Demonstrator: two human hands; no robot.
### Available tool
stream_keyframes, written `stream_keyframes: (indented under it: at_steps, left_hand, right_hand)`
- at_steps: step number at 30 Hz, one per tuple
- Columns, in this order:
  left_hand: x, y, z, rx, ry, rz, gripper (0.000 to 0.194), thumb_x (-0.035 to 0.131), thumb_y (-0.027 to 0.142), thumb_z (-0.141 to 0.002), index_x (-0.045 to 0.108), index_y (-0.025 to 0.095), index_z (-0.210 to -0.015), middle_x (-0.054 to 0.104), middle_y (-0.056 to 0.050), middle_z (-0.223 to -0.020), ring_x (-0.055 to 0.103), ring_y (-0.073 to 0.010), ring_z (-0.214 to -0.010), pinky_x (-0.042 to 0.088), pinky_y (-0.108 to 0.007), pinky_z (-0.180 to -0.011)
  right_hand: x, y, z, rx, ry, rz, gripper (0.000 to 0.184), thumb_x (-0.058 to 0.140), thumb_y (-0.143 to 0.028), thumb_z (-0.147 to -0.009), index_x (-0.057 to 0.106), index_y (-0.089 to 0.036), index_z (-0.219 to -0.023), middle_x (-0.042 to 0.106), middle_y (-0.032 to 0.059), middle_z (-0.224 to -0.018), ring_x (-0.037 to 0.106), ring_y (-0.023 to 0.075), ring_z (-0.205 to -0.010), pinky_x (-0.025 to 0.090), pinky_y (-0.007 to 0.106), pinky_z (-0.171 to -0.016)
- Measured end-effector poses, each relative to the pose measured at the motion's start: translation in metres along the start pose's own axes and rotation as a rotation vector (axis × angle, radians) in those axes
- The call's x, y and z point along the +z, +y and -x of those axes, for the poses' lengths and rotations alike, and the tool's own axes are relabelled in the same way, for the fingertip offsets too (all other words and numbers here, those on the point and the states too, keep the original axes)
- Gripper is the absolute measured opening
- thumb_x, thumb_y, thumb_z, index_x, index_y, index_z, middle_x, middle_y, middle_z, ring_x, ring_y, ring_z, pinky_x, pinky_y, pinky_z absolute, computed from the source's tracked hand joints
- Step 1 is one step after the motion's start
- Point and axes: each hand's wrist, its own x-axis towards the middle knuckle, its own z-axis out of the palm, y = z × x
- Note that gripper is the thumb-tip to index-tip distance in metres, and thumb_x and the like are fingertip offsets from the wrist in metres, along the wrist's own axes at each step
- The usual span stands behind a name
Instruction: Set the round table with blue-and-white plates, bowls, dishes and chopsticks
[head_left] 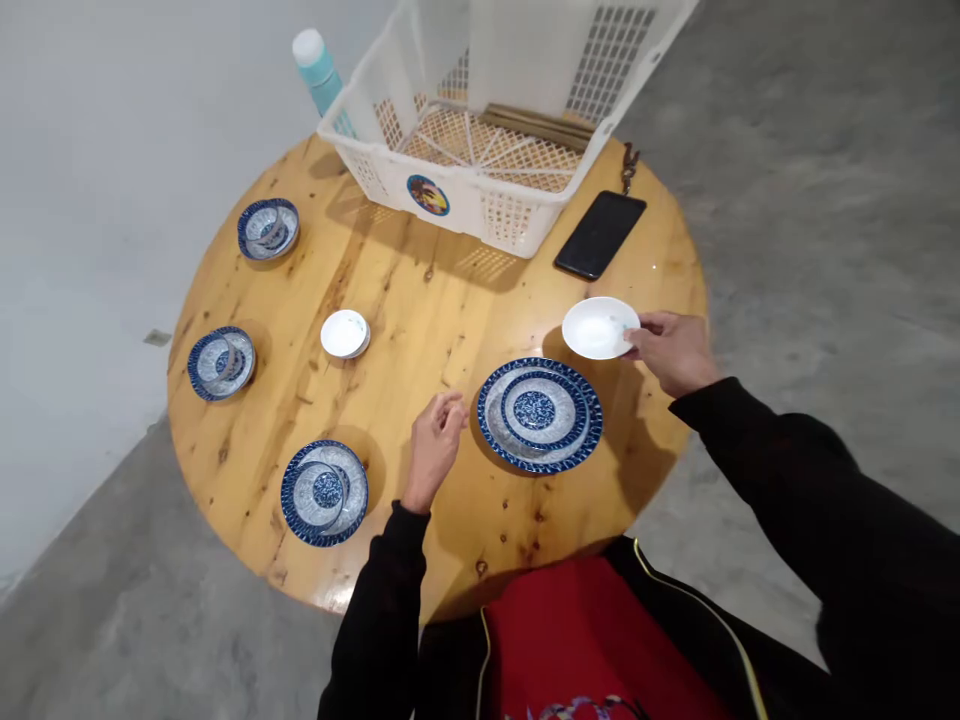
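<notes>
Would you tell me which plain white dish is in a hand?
The white saucer pinched in the right hand; the other white dish rests on the round wooden table.

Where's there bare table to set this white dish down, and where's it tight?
Bare wood lies between the white basket and the small white dishes. Another patch runs in front of the blue-rimmed plate stack, along the near edge. It's crowded at right, where the right hand holds a white dish beside the black phone.
</notes>
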Motion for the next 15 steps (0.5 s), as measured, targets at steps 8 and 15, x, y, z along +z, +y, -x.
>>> stream_keyframes:
  at_steps: [8, 15]
  left_hand:
    - [0.016, -0.053, 0.07, -0.15, 0.101, 0.016, 0.03, 0.057, 0.045, -0.091, 0.067, 0.02, -0.104, 0.072, -0.004, -0.086, 0.071, -0.0188, -0.078, 0.058, -0.032, -0.078]
    - [0.043, -0.038, 0.071, -0.12, 0.055, 0.07, 0.025, 0.053, 0.038, -0.096, 0.066, 0.02, -0.106, 0.073, -0.005, -0.09, 0.071, -0.0183, -0.08, 0.058, -0.031, -0.081]
  right_hand:
    - [0.019, 0.011, -0.011, 0.057, -0.068, -0.082, 0.024, 0.061, 0.0, -0.084, 0.075, -0.005, -0.102, 0.069, 0.0046, -0.076, 0.061, 0.0122, -0.062, 0.057, 0.025, -0.062]
    - [0.02, 0.014, -0.016, 0.076, -0.091, -0.079, 0.028, 0.06, 0.002, -0.084, 0.075, -0.003, -0.107, 0.067, 0.0048, -0.076, 0.061, 0.0122, -0.06, 0.057, 0.026, -0.062]
